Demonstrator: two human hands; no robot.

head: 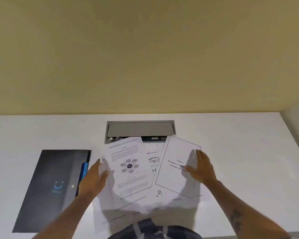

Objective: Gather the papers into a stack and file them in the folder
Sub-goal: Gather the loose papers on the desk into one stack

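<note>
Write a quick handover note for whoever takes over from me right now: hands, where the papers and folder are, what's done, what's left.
Left hand: open, flat at the left edge of the papers, holding nothing.
Right hand: open, resting on the chapter title sheet at the right.
Papers: fanned out and overlapping mid-table, partly over the grey cable hatch.
Folder: lying closed on the table, left of the papers.
Done: nothing stacked or filed.
Left: square the sheets into one stack, open the folder, file them.

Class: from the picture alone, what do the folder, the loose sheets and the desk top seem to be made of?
Folder: probably plastic, dark grey with a soft sheen and a snap button.
Sheets: thin white printed paper, matte, lying flat and overlapping.
Desk top: smooth white surface, likely laminate; its faint gloss suggests so, though not surely.
</note>
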